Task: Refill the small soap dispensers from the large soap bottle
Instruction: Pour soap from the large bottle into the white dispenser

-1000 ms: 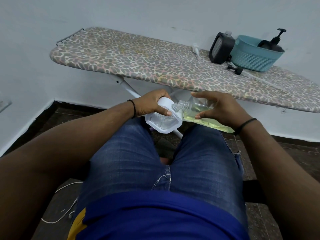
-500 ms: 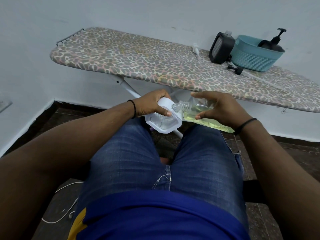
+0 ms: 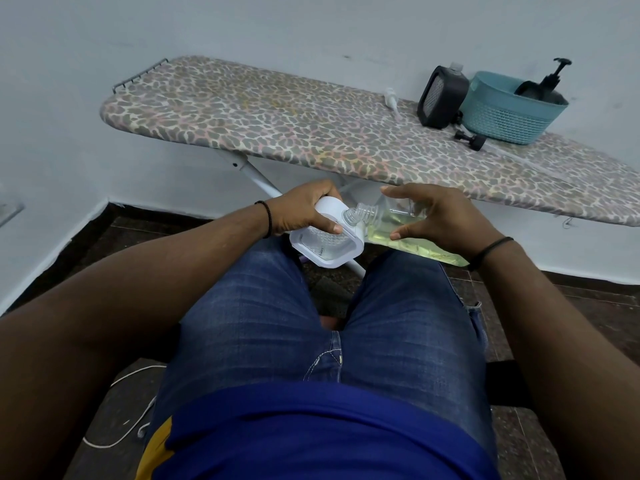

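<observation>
Left hand (image 3: pixel 304 211) grips white dispenser (image 3: pixel 327 242) — right hand (image 3: pixel 440 220) holds tilted soap bottle (image 3: pixel 398 226) against it

Almost nothing different from a second ago. Perhaps a slight shift of the large soap bottle (image 3: pixel 398 225) in the right hand (image 3: pixel 440 220), too small to confirm.
</observation>
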